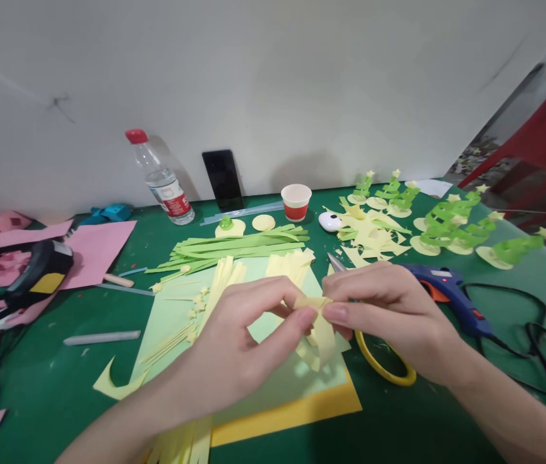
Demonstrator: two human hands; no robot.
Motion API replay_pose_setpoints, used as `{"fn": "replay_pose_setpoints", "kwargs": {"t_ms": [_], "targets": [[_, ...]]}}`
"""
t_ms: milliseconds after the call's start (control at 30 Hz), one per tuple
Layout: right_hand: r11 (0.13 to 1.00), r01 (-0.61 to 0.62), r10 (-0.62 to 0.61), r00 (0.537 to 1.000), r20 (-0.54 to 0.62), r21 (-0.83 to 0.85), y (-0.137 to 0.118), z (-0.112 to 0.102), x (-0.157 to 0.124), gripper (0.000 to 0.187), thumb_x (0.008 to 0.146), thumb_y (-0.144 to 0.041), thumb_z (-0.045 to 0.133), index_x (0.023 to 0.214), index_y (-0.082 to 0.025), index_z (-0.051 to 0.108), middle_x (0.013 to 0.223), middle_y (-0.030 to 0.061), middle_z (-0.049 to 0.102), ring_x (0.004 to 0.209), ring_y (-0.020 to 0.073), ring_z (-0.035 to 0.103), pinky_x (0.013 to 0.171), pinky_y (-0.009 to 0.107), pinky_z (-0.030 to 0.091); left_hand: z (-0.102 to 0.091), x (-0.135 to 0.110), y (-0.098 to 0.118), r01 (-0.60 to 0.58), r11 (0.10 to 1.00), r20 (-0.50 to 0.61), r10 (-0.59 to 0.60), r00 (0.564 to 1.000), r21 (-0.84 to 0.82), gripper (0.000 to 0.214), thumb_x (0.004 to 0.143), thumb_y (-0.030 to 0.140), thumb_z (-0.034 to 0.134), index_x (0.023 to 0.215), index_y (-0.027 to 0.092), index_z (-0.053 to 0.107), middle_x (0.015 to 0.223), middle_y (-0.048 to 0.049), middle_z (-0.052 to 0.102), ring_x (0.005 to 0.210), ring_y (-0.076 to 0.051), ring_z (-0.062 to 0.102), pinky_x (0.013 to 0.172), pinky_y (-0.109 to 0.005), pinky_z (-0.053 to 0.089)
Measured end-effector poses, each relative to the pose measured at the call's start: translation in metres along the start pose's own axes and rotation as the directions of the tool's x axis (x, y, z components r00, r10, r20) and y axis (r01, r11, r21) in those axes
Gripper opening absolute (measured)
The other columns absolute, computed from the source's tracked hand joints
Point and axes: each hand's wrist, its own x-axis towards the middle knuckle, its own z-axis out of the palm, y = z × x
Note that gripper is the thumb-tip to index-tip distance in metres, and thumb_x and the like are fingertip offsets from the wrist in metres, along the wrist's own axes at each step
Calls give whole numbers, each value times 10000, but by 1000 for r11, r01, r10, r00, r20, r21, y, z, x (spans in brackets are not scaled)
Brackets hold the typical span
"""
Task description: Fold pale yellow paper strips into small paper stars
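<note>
A pale yellow paper strip (323,338), bent into a loop, is pinched between both my hands above the light green paper sheet (273,386). My left hand (258,328) grips one part of it between thumb and forefinger. Close beside it, my right hand (383,303) pinches the strip the same way, the fingertips nearly touching. Scissors with yellow handles (386,370) lie under my right hand, which partly covers them. More pale yellow strips (222,283) and small folded stars (198,303) rest on the green sheet to the left of my hands.
Green paper strips (238,245), a paper cup (296,202), a phone (223,180) and a water bottle (164,180) stand or lie along the wall. Spiral paper trees (466,222) are at right, near a blue glue gun (451,293) with a black cable. Pink paper (96,251) lies left.
</note>
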Motion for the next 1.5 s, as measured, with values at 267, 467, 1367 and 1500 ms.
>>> {"fn": "replay_pose_setpoints", "kwargs": {"t_ms": [267, 467, 1367, 1500], "targets": [[963, 61, -68, 998, -17, -263, -6, 3, 2, 283, 846, -176, 462, 579, -189, 367, 546, -49, 389, 503, 76, 361, 459, 194, 286, 6, 0, -2, -36, 987, -196, 5, 981, -154, 173, 866, 120, 520, 721, 199, 571, 681, 57, 596, 630, -59, 574, 597, -118, 474], [936, 118, -124, 992, 2, -331, -8, 1, -2, 266, 807, -114, 451, 574, -187, 349, 520, -58, 363, 477, 69, 330, 445, 196, 262, 4, 1, 2, -58, 976, -283, -3, 959, -208, 156, 823, 106, 561, 702, 201, 583, 676, 54, 595, 642, -69, 583, 615, -125, 498], [995, 6, -13, 998, -63, -103, -7, 6, -1, 274, 817, -207, 536, 548, -172, 499, 506, -34, 472, 491, 74, 379, 440, 174, 331, 4, -2, 0, -30, 993, -95, 19, 995, -116, 173, 885, 149, 523, 722, 193, 559, 683, 62, 578, 646, -58, 553, 603, -137, 451], [993, 22, -32, 996, -78, -116, -6, 5, -1, 243, 784, -144, 511, 543, -170, 493, 503, -41, 459, 482, 65, 366, 435, 166, 324, 2, -3, 0, -46, 993, -106, 34, 994, -112, 179, 891, 153, 513, 722, 200, 549, 687, 65, 574, 650, -59, 552, 620, -140, 456]]}}
